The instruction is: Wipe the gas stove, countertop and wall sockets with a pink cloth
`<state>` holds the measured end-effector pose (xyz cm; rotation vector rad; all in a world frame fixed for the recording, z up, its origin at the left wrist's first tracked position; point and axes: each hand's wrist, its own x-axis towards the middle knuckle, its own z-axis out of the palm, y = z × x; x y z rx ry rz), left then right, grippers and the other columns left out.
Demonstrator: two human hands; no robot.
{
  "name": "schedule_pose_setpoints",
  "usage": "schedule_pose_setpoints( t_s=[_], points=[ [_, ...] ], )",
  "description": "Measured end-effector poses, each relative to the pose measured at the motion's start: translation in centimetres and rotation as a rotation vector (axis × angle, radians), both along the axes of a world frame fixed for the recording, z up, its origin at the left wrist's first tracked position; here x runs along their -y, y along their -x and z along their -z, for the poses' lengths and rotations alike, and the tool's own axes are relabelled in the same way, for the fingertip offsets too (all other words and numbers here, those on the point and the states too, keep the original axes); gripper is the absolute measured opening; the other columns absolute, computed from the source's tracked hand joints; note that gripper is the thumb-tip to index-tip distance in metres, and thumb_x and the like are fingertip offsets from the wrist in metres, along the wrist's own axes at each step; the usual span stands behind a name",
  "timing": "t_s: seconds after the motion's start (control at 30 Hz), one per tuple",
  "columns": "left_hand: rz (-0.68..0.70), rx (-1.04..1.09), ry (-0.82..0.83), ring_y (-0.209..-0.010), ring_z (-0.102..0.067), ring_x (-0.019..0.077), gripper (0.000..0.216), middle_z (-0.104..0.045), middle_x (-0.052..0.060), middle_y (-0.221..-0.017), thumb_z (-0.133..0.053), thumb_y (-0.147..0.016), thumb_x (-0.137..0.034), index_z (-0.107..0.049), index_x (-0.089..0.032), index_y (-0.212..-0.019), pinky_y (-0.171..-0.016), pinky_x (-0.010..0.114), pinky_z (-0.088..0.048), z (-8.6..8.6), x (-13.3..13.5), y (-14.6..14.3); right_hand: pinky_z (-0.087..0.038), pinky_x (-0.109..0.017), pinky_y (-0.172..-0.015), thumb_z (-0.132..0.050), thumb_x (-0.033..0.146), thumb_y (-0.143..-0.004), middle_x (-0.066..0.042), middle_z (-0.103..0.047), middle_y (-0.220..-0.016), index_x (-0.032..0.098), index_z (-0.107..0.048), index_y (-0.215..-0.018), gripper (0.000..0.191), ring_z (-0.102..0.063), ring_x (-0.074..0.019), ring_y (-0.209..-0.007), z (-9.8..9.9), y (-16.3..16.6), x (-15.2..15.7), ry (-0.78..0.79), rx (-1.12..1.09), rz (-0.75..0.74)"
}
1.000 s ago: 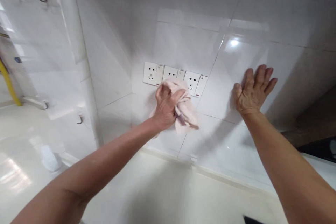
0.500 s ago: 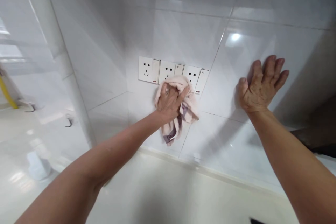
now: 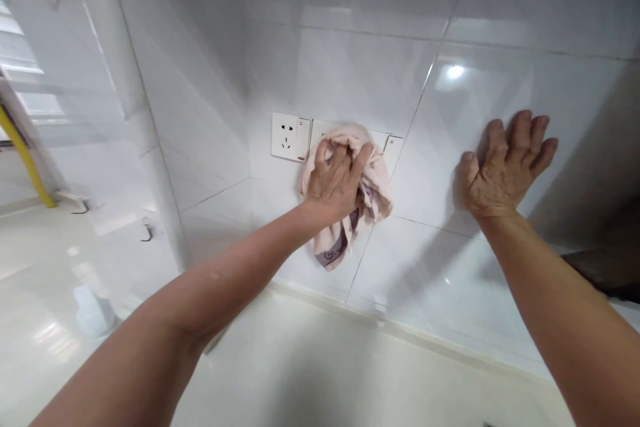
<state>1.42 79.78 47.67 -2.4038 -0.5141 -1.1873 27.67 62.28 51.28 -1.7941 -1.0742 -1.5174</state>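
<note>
L hand [image 3: 334, 180] now shut on pink towel [image 3: 377, 200], hiding all but L socket [image 3: 286, 137] at 10 o'clock; R hand [image 3: 505, 167] wide on tile [image 3: 440, 147], 3 o'clock.

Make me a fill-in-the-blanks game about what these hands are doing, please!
1. The towel in the left hand is pale ____.
2. The right hand is ____, with its fingers spread on the white wall tiles.
3. The only electrical socket not covered by the towel is at the ____ end of the row.

Missing words: pink, open, left.
</note>
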Motion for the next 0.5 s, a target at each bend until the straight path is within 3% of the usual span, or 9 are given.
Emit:
schedule_pose_setpoints(
  t_s=[0.13, 0.2, 0.27, 0.43, 0.5],
  points=[
    [-0.012, -0.067, 0.024, -0.143, -0.049, 0.0375, 0.083, -0.071, 0.02, -0.127, -0.064, -0.089, -0.015, -0.03, -0.013, -0.164, -0.124, 0.061, -0.016, 4.9, -0.4, 0.9, -0.006, -0.067, -0.125, -0.034, 0.045, -0.104, -0.021, -0.019, -0.176, 0.018, -0.029, -0.166, 0.068, -0.003, -0.0366, -0.165, 0.0, -0.1, 0.0, 0.012, 0.003, 0.004],
    [0.0, -0.094, 0.06, -0.143, -0.049, 0.0383, 0.088, -0.07, 0.021, -0.129, -0.068, -0.086, -0.016, -0.028, -0.014, -0.165, -0.124, 0.061, -0.018, 5.8, -0.5, 1.2, -0.005, -0.065, -0.126, -0.032, 0.046, -0.104, -0.019, -0.019, -0.176, 0.019, -0.029, -0.166, 0.068, -0.003, -0.0354, -0.165, 0.0, -0.3, 0.1, 0.008, 0.013, 0.01],
    [-0.002, -0.099, 0.083, -0.147, -0.044, 0.0396, 0.1, -0.067, 0.022, -0.136, -0.076, -0.08, -0.018, -0.024, -0.015, -0.166, -0.124, 0.062, -0.018, 4.8, -0.4, 1.1, -0.005, -0.064, -0.127, -0.032, 0.05, -0.104, -0.018, -0.02, -0.176, 0.019, -0.03, -0.166, 0.069, -0.004, -0.0348, -0.165, 0.1, -0.5, 0.0, -0.002, 0.028, 0.012],
    [-0.001, -0.028, 0.079, -0.155, -0.029, 0.0426, 0.116, -0.061, 0.022, -0.144, -0.085, -0.072, -0.023, -0.018, -0.014, -0.167, -0.126, 0.063, -0.013, -1.0, 0.4, 0.0, -0.004, -0.063, -0.127, -0.029, 0.051, -0.104, -0.017, -0.021, -0.176, 0.019, -0.032, -0.166, 0.07, -0.005, -0.0345, -0.166, 0.2, -0.9, -0.1, -0.03, 0.063, -0.026],
    [-0.002, -0.007, 0.077, -0.155, -0.029, 0.0442, 0.118, -0.06, 0.023, -0.145, -0.086, -0.071, -0.023, -0.017, -0.012, -0.166, -0.126, 0.063, -0.013, -1.3, 0.7, -0.2, -0.005, -0.064, -0.127, -0.031, 0.053, -0.103, -0.017, -0.022, -0.176, 0.019, -0.033, -0.166, 0.071, -0.006, -0.0355, -0.165, 0.2, -0.9, -0.1, -0.03, 0.058, -0.024]
  ],
)
